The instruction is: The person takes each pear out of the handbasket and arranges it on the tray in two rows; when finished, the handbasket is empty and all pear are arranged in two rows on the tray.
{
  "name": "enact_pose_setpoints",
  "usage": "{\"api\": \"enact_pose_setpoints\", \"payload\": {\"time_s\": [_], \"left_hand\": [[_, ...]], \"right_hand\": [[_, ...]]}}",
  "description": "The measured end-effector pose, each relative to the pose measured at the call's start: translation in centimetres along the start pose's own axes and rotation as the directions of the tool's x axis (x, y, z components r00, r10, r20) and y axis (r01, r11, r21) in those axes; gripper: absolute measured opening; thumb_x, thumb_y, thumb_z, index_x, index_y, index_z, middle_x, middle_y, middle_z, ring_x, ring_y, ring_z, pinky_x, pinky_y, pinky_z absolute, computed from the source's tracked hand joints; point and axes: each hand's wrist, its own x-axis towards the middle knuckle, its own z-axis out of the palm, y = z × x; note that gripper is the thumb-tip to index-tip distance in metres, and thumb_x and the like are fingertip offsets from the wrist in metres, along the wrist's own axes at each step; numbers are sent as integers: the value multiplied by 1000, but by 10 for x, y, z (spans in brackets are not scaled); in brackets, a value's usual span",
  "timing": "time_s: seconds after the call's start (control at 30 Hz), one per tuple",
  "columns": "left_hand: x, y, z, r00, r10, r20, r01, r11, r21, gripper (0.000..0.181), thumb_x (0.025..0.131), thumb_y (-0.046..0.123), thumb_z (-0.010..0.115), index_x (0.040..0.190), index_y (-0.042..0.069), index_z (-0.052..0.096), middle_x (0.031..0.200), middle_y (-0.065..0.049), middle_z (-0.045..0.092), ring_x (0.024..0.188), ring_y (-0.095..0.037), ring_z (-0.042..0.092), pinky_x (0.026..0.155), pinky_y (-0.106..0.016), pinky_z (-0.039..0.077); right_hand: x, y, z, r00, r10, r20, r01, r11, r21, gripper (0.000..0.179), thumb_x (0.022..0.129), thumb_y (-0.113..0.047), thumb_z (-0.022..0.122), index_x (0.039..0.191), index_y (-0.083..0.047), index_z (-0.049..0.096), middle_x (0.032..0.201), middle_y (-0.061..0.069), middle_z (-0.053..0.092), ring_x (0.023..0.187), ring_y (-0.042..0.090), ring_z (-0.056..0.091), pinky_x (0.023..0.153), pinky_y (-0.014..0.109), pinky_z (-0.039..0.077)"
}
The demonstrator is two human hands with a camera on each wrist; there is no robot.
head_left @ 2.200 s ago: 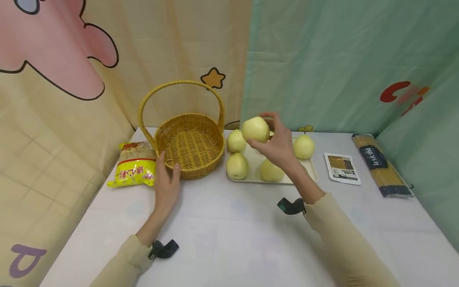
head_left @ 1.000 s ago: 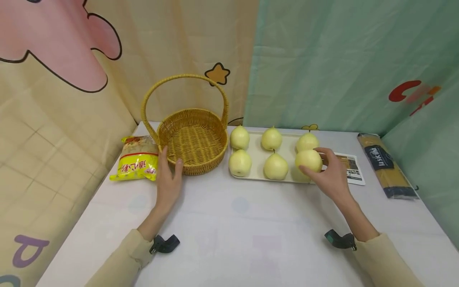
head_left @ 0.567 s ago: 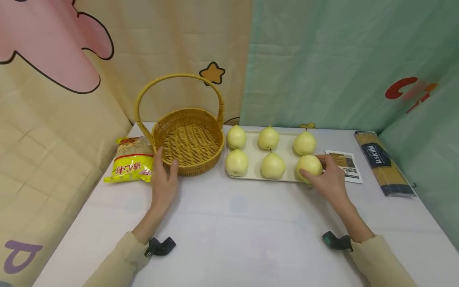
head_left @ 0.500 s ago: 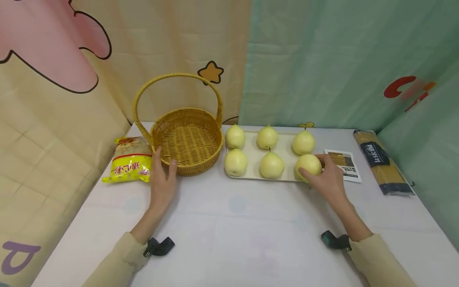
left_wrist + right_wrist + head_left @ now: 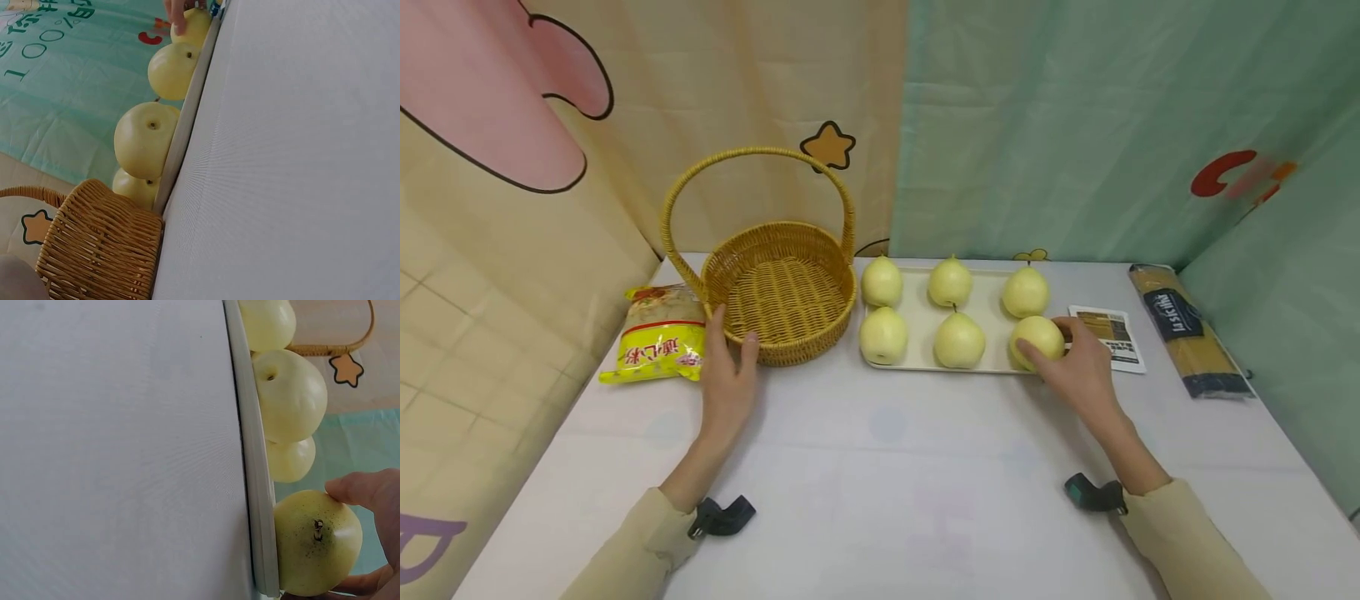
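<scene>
My right hand [image 5: 1082, 371] grips a pale yellow pear [image 5: 1037, 340] between thumb and fingers at the front right of a cream tray [image 5: 917, 287]. In the right wrist view this pear [image 5: 317, 550] sits against the tray's edge, its brown-speckled end towards the camera. Several other pears [image 5: 959, 342] stand on the tray in two rows. My left hand [image 5: 727, 387] rests at the near left side of a wicker basket [image 5: 797, 348], fingers extended along its outer wall. Nothing lies inside the basket. In the left wrist view only a blurred bit of the left hand shows.
A yellow food bag [image 5: 658, 342] lies left of the basket, close to the left hand. Right of the tray are a white-edged packet [image 5: 1108, 337] and a long pasta pack [image 5: 1191, 333]. Curtains [image 5: 1045, 125] hang behind the table. The basket's tall handle [image 5: 760, 152] arches upward.
My right hand carried the pear from above the tray's middle to its front right corner and lowered it there. My left hand has stayed at the basket. The head view has shifted slightly.
</scene>
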Motion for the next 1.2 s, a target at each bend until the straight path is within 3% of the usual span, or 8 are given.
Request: {"api": "enact_pose_setpoints", "payload": {"time_s": [0.13, 0.37, 0.53, 0.73, 0.93, 1.2], "left_hand": [[0, 1, 0, 1000, -5, -2, 5, 1000, 5, 70, 111, 37, 49, 168, 7, 20, 175, -12, 21, 162, -30, 17, 132, -54, 16], [-1, 4, 0, 1000, -10, -3, 11, 1000, 17, 69, 111, 34, 49, 168, 7, 21, 175, -12, 21, 162, -30, 17, 131, -55, 16], [-1, 5, -1, 1000, -2, 2, 2, 1000, 17, 68, 111, 32, 50, 168, 7, 21, 175, -13, 21, 162, -32, 17, 131, -56, 16], [-1, 4, -2, 1000, 2, 6, -2, 1000, 18, 69, 111, 33, 49, 168, 8, 20, 175, -13, 21, 162, -33, 17, 131, -57, 16], [0, 2, -1, 1000, -9, 7, 9, 1000, 20, 69, 111, 36, 48, 169, 9, 20, 175, -13, 20, 162, -32, 17, 131, -57, 16], [1, 3, 0, 1000, -17, 8, 17, 1000, 18, 69, 111, 36, 48, 169, 9, 20, 175, -12, 19, 163, -32, 16, 131, -58, 15]], "right_hand": [[1, 0, -2, 1000, 9, 11, -8, 1000, -9, 74, 95, -48, 73, 140, 9, 55, 130, 32, 63, 121, 46, 58, 97, 60, 45], [2, 2, -3, 1000, 12, 4, -12, 1000, 0, 73, 98, -49, 71, 141, 8, 55, 131, 31, 63, 122, 45, 59, 93, 56, 53], [3, 2, 1, 1000, 0, 3, -1, 1000, 10, 78, 95, -48, 75, 143, 9, 52, 133, 32, 61, 124, 47, 58, 98, 61, 48], [5, 5, 6, 999, -36, -3, 36, 999, 26, 73, 92, -36, 80, 143, 7, 50, 134, 31, 60, 123, 47, 58, 102, 64, 46], [4, 4, 5, 999, -38, -10, 38, 999, 21, 66, 88, -29, 81, 137, 7, 54, 127, 29, 64, 115, 44, 60, 96, 60, 47], [2, -3, -1, 999, -25, 28, 26, 999, -31, 70, 91, -38, 77, 140, 7, 54, 130, 29, 62, 115, 44, 59, 94, 61, 46]]}}
